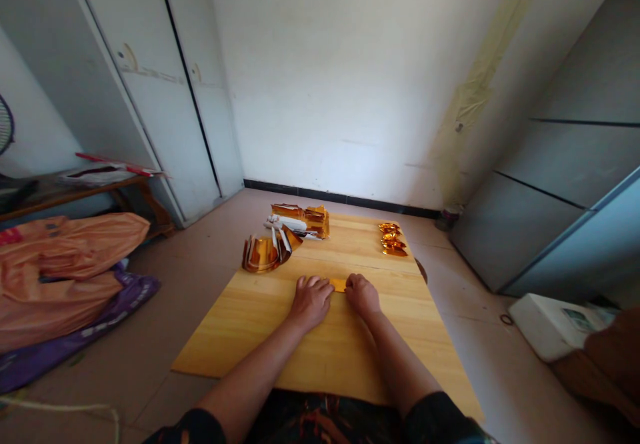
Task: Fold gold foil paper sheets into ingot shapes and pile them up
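A small piece of gold foil paper [339, 285] lies on the wooden table [280, 344] between my two hands. My left hand [311, 301] presses down on its left part with fingers curled together. My right hand [362, 294] rests on its right end, fingers bent over it. Both forearms reach in from the near edge of the table.
A curled stack of gold foil sheets [265, 252] and a pile of gold and white paper [300, 221] sit at the far left of the table. Several folded gold pieces [393, 238] lie far right. Orange and purple bags [65, 264] lie on the floor left; a white box [550, 324] right.
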Demonstrator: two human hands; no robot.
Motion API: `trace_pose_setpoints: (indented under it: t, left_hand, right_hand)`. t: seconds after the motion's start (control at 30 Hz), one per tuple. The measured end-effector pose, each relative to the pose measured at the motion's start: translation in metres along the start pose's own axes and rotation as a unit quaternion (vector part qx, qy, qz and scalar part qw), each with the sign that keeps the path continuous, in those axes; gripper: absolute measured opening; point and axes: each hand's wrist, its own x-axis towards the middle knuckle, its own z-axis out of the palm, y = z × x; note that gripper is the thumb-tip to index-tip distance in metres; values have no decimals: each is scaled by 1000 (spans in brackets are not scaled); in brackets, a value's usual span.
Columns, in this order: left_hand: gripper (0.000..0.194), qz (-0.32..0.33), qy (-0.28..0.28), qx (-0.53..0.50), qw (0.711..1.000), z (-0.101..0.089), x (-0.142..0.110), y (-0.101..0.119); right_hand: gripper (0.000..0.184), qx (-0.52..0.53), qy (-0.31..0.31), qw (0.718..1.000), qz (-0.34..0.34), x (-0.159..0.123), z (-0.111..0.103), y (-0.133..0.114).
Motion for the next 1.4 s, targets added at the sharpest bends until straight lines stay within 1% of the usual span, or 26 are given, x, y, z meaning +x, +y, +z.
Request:
trace_pose_setpoints:
  t: [0.1, 0.2, 0.27, 0.4, 0.47, 0.6, 0.7, 0.87, 1.0, 1.13, 1.27, 1.33, 1.4]
  left_hand:
    - [28, 10, -24, -17, 1000, 0, -1, -12]
    - [27, 1, -39, -27, 999, 1, 0, -19]
    - [26, -8, -40, -28, 999, 2, 1, -20]
    - [29, -9, -37, -31, 999, 4, 1, -19]
    - [30, -8, -40, -30, 999, 4, 0, -19]
    - [31, -13, -39, -30, 999, 5, 0, -19]
    - [29, -10, -34, -34, 999, 4, -1, -19]
    - [29, -9, -33, -41, 999, 2, -1, -19]
    - [26, -19, -37, -44, 998, 2, -1, -18]
    - [26, -21, -42, -46, 998, 0, 0, -18]
    - [25, -22, -43, -51, 998, 0, -1, -18]
    - [25, -22, -41, -56, 997, 1, 0, -18]
    - [26, -22, -39, -61, 997, 2, 0, -19]
  right_hand:
    - [19, -6, -16, 1000, 5, 1, -6, 1]
    - [15, -15, -29, 999, 23, 0, -10, -6]
    - [19, -25, -34, 998, 39, -1, -11, -12]
    - [38, -51, -28, 996, 65, -3, -12, -24]
    - [43, -61, -29, 995, 78, -2, -12, -27]
    - [45, -60, -50, 992, 97, 1, -13, -30]
    - [43, -49, -65, 991, 104, 2, -16, -29]
    - [32, -18, -89, 988, 121, 4, -24, -23]
    - [24, 2, -97, 986, 134, 5, -28, -13]
    - [15, 10, -88, 986, 139, 5, -29, 0]
    - [11, 25, -77, 987, 141, 5, -31, 15]
    - [9, 28, -69, 987, 141, 4, -32, 23]
    - [13, 29, -58, 989, 134, 3, -31, 29]
